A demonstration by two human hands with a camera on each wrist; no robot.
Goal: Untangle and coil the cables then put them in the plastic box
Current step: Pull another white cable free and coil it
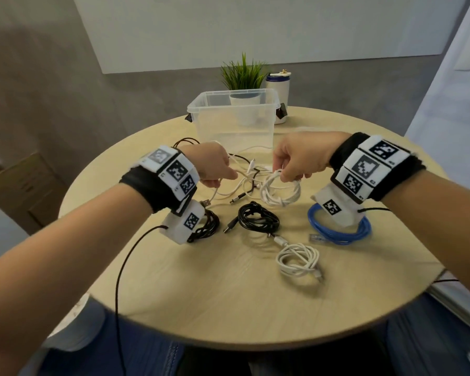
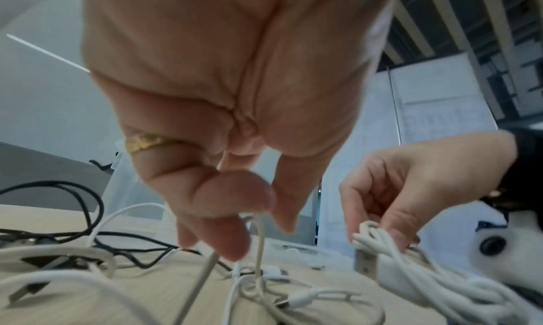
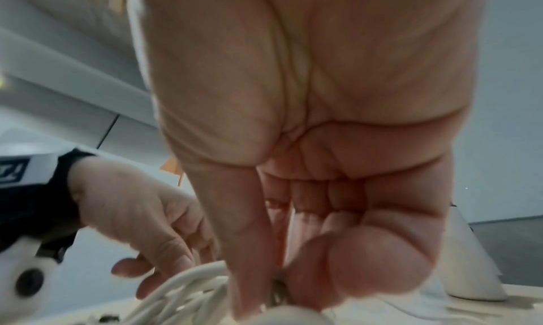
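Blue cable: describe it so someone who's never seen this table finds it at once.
Start at the round wooden table with the clear plastic box at its far side. Come toward the near right, under the right hand's wristband: the blue cable lies there as a flat coil with a clear plug at its end. Every other coil nearby is black or white; this is the only blue one.

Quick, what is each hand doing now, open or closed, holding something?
Left hand: closed, pinching a loose white cable.
Right hand: closed, holding the white coil.
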